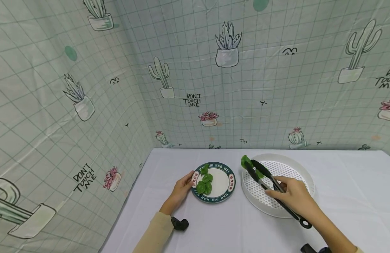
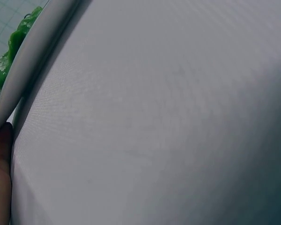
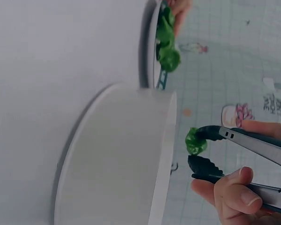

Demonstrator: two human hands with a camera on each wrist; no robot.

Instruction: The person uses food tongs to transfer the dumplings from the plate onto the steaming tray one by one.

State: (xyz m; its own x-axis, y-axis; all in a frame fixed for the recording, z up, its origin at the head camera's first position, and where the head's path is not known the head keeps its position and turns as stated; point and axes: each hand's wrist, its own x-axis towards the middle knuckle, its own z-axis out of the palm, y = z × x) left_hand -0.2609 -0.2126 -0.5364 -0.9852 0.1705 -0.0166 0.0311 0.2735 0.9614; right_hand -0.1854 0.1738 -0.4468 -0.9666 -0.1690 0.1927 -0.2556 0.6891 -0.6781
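In the head view, my left hand [image 1: 182,184] holds the left rim of a small plate [image 1: 221,182] with a green lettered border. Several green leaves [image 1: 207,178] lie on the plate's left half. Fingers meet the plate's edge in the left wrist view. My right hand [image 1: 293,195] grips black-and-metal tongs [image 1: 288,208] around their arms, over a round white perforated tray [image 1: 310,182]. A green leaf [image 3: 195,141] is at the tong tips; in the right wrist view it touches the upper tip, with a gap above the lower one.
The plate stands left of the tray on a white-covered table [image 1: 220,225]. Behind and to the left hangs a grid-patterned cloth [image 1: 245,116] printed with cacti. Black wrist devices [image 1: 180,224] sit at both forearms.
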